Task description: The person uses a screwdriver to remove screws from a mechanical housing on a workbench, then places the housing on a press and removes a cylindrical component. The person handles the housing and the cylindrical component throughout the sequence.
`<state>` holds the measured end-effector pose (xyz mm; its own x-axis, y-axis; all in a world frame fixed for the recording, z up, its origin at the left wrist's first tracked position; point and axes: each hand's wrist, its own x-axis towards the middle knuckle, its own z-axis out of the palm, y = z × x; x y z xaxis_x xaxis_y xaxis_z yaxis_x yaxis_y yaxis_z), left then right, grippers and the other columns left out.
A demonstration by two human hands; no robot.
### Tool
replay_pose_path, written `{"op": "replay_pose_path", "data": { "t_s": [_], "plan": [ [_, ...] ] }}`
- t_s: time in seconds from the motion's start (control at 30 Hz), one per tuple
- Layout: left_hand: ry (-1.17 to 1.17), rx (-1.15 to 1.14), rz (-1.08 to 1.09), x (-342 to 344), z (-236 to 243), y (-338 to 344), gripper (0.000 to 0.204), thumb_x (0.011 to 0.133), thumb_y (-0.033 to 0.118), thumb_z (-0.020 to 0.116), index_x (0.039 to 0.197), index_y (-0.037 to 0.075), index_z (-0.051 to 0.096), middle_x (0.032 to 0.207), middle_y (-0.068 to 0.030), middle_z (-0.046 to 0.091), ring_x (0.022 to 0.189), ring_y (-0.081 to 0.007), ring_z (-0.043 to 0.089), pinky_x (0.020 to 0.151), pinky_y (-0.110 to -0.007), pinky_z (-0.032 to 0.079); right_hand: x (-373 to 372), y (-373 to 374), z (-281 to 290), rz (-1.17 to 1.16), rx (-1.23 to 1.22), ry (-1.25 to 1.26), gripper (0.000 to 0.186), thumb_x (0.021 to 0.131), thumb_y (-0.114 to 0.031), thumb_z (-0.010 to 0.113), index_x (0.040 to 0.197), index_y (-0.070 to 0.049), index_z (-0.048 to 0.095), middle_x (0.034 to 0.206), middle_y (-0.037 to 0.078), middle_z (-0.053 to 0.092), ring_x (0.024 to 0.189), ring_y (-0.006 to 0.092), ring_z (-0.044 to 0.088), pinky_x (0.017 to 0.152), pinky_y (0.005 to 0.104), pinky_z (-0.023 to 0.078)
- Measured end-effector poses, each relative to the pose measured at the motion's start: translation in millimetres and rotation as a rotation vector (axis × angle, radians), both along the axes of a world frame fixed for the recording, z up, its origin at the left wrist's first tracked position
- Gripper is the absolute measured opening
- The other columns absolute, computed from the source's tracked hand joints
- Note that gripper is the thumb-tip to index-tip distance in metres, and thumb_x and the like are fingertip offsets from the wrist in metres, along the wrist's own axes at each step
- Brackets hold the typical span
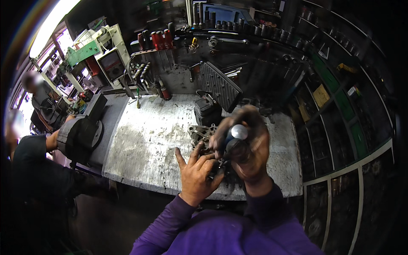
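- On the worktop (pixel 144 140), just in front of the person, sits a metal part (pixel 199 135) full of holes; the hands hide some of it.
- The right hand (pixel 255 151) has its fingers wrapped around a tool (pixel 239 132); it is blurry, so I can't see the tool's low end.
- The left hand (pixel 197 178) is by the part, its outer fingers spread apart; I can't tell if the thumb and first finger pinch anything.
- To do this well, I think, hold the part still and the tool straight; mind those left fingers; go gently.
- The part looks hard, grey and bumpy; the tool's top is shiny and round; the worktop is pale, scratched and smudgy; behind it, a dark ribbed panel (pixel 221 87) stands tilted.
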<state>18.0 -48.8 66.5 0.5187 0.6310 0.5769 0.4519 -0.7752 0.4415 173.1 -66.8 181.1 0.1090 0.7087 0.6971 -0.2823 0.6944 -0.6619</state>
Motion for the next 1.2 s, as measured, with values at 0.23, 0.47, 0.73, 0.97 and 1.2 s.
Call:
{"op": "replay_pose_path", "data": {
  "t_s": [0.23,0.47,0.73,0.97,1.2],
  "plan": [
    [0.005,0.030,0.003,4.9,-2.0,1.0,0.028,0.084,0.032,0.086,0.102,0.014,0.075,0.110,0.0012,0.076,0.147,-0.0330,0.055,0.125,-0.079,0.000,7.7,6.7,7.1,-0.593,0.185,-0.528,0.041,0.106,-0.003,0.062,0.145,0.006,0.055,0.097,0.008,0.071,0.076,0.0172,0.068,0.071,0.0346,0.058],
    [0.012,0.045,0.007,2.6,1.9,-0.1,0.029,0.083,0.032,0.086,0.101,0.013,0.075,0.110,-0.0011,0.076,0.147,-0.0352,0.055,0.124,-0.079,-0.002,-1.4,-2.5,-3.4,-0.154,-0.040,0.118,0.039,0.096,-0.017,0.086,0.117,-0.003,0.056,0.095,0.006,0.071,0.089,0.0122,0.071,0.081,0.0277,0.057],
    [-0.003,0.018,0.010,4.3,4.5,-0.4,0.029,0.083,0.032,0.085,0.103,0.013,0.075,0.113,-0.0028,0.077,0.144,-0.0357,0.056,0.125,-0.079,0.000,5.3,6.8,2.7,0.078,-0.276,-0.016,0.038,0.109,-0.024,0.066,0.136,0.003,0.062,0.095,0.007,0.071,0.082,0.0118,0.068,0.075,0.0291,0.057],
    [-0.044,0.029,-0.005,3.8,4.3,-0.7,0.026,0.080,0.024,0.087,0.100,0.014,0.074,0.124,-0.0051,0.073,0.144,-0.0385,0.054,0.125,-0.075,0.012,-3.7,5.0,2.8,-0.692,0.038,-0.430,0.034,0.105,-0.018,0.072,0.129,0.006,0.065,0.097,0.012,0.071,0.089,0.0208,0.069,0.081,0.0350,0.056],
    [-0.019,0.075,0.008,5.3,26.8,-2.7,0.036,0.076,0.022,0.087,0.106,0.010,0.072,0.122,-0.0161,0.063,0.123,-0.0404,0.058,0.105,-0.056,0.043,53.6,1.5,22.9,0.428,-0.065,0.126,0.060,0.115,-0.046,0.034,0.127,0.003,0.067,0.100,0.016,0.075,0.064,0.0210,0.067,0.061,0.0371,0.056]
  ]
}}
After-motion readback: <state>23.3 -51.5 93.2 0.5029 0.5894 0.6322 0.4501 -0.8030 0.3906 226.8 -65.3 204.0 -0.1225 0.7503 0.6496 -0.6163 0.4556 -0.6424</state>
